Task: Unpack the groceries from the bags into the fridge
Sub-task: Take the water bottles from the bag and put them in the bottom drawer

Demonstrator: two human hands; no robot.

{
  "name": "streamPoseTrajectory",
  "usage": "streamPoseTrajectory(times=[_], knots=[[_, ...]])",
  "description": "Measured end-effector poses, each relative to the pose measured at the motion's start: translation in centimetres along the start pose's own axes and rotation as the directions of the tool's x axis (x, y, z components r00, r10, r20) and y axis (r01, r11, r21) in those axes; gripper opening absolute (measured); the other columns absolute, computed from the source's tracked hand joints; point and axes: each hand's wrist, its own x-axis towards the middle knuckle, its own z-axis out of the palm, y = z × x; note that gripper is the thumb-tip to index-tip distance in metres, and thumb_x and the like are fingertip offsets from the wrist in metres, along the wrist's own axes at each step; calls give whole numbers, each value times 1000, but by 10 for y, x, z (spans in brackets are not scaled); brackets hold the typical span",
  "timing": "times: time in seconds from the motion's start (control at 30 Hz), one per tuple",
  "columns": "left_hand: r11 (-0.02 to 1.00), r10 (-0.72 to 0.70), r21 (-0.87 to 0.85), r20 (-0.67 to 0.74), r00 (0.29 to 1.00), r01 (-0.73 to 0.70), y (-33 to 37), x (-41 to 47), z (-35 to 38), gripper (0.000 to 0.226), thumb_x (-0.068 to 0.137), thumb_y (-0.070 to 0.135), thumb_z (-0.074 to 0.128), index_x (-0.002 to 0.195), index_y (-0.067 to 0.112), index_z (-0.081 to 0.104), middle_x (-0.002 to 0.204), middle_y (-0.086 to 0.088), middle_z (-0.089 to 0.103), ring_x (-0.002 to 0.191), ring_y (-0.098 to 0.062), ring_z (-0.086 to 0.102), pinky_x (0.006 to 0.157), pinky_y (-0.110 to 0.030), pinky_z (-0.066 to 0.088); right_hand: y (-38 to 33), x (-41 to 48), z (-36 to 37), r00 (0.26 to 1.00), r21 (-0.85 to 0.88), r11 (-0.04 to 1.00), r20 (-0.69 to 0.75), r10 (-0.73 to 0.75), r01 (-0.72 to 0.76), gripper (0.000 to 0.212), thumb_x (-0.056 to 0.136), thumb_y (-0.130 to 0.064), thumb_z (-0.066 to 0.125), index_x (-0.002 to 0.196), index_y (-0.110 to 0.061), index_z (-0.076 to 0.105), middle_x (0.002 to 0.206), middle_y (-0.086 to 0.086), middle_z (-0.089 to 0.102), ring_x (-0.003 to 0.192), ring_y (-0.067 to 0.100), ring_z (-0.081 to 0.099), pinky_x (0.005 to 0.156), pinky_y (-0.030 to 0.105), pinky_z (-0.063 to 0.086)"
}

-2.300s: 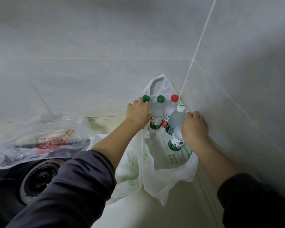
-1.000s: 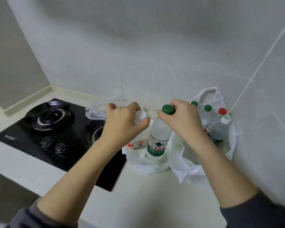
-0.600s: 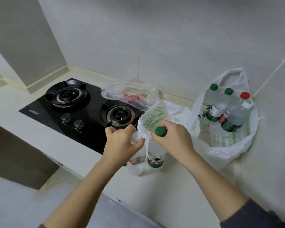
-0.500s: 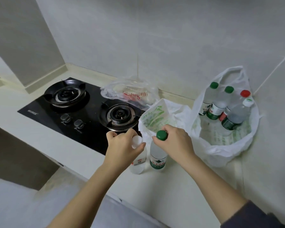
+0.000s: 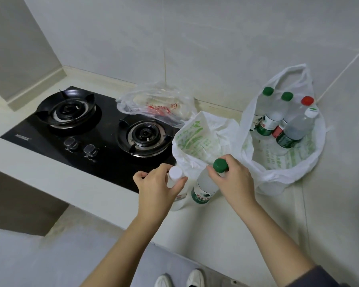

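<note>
White-capped clear plastic bottle (image 5: 175,173) upright on a pale cream countertop (image 5: 216,228), just below frame centre. Left hand (image 5: 155,189) wrapped round its neck and shoulder, fingers curled, thumb tucked close under the cap.

Just beside it at 3 o'clock, a green-capped clear plastic water bottle with a green label (image 5: 204,188), leaning slightly, base on the counter. Right hand (image 5: 234,181) pinching that bottle's neck under the cap, thumb and forefinger closed round it, other fingers curled behind.

At 2 o'clock from the hands, an open white plastic carrier bag with green print (image 5: 282,170), set in the corner of grey tiled walls. Inside it, 4 clear plastic bottles (image 5: 292,129) standing close together: 2 green caps, 1 red, 1 white.

At 12 o'clock from the hands, a second white green-printed bag (image 5: 197,137), crumpled and slumped on the counter.

At 11 o'clock, a clear plastic bag with red print (image 5: 153,104), lying partly over the back edge of a black glass 2-burner gas hob (image 5: 87,141) at 10 o'clock.

At 6 o'clock, toes of 2 white shoes (image 5: 193,278) on the floor.
</note>
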Motion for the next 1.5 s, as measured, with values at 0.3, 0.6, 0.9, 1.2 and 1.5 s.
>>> streamPoseTrajectory(times=[0.3, 0.6, 0.9, 1.2, 1.5], knots=[[988, -15, -155, -38, 999, 9, -18, -14, 13, 43, 71, 58, 65, 105, 33, 64, 106, 11, 45, 103, -1, 42, 98, -26, 21, 8, -10, 15, 996, 174, 984, -89, -11, 27, 30, 75, -42, 71, 90, -18, 62, 91, -4, 50, 72, 16, 53, 61, 35, 48], [906, -45, -406, 189, 981, 120, -38, -25, 21, 78, 72, 29, 85, 138, 21, 44, 137, 11, 47, 130, -8, 43, 106, -29, 39, 21, -25, 33, 980, 538, 833, 196, 27, -130, 58, 70, -46, 74, 120, -24, 53, 118, -13, 62, 112, 6, 57, 97, 22, 45], [872, -49, -447, 325, 944, 199, -68, -43, 48, 91, 68, 17, 88, 141, 31, 35, 141, 12, 42, 128, -5, 43, 98, -17, 41, 62, -47, 60, 941, 591, 763, 331, 68, -263, 79, 67, -36, 84, 135, -36, 44, 135, -19, 53, 129, 10, 51, 106, 49, 43], [885, -203, -319, 391, 898, 339, -79, -42, 70, 78, 71, 25, 85, 127, 43, 35, 124, 14, 55, 106, 2, 55, 77, -4, 42, 77, -49, 96, 908, 511, 791, 398, 128, -336, 70, 65, -25, 84, 126, -32, 49, 118, -12, 65, 112, 10, 63, 97, 47, 52], [863, -257, -325, 375, 891, 386, -76, -41, 69, 67, 69, 23, 86, 116, 43, 43, 109, 20, 61, 98, 4, 60, 71, -7, 47, 66, -46, 107, 918, 482, 799, 335, 212, -360, 49, 64, -17, 88, 104, -20, 60, 90, -7, 72, 86, 9, 69, 74, 31, 56]])
